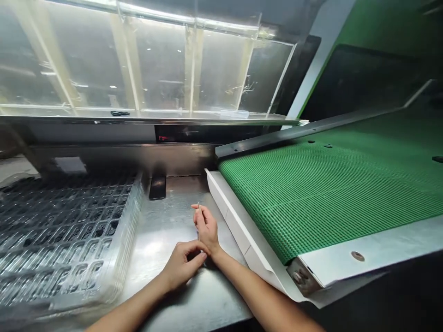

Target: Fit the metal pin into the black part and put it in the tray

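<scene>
My right hand (206, 228) is over the steel worktop (155, 235), its fingers closed around a thin metal tool (198, 204). The tool's slim end sticks up past the fingertips; its exact kind does not show. My left hand (185, 263) is bent just below, thumb and forefinger drawn together in a pinch beside my right wrist. Whether anything is between those fingertips is hidden. Left of my hands lies a stack of clear plastic trays (129, 230) with rows of pockets, several holding small dark parts.
A green conveyor belt (311, 193) rises to the right, with several small dark pieces on it. A white chute (238, 230) edges its lower end. A black flat object (158, 187) lies at the back. Above runs a shelf (194, 121) with clear panels.
</scene>
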### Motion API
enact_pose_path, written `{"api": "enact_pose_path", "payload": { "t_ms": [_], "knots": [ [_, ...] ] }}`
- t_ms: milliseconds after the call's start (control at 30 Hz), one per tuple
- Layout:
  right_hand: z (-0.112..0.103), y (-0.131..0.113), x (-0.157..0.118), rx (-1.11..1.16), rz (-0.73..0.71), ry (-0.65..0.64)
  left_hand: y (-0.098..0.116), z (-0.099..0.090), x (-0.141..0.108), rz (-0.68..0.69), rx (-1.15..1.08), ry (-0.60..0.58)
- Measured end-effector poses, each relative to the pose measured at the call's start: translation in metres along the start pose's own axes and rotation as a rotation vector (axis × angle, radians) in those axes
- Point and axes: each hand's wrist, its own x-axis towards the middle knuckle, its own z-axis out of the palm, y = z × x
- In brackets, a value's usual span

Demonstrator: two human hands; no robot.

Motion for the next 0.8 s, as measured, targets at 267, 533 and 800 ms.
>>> {"api": "enact_pose_path", "payload": {
  "t_ms": [267,533,800],
  "knots": [
    [-0.006,-0.002,-0.003,-0.001,0.065,-0.050,0.000,0.002,0.004,-0.082,-0.258,-0.018],
    [-0.006,-0.010,0.002,-0.113,0.132,-0.107,-0.029,-0.001,0.006,-0.112,-0.436,-0.043],
    [-0.013,0.004,0.010,-0.323,0.039,-0.102,-0.056,0.007,0.029,-0.157,-0.358,-0.121]
  ]
}}
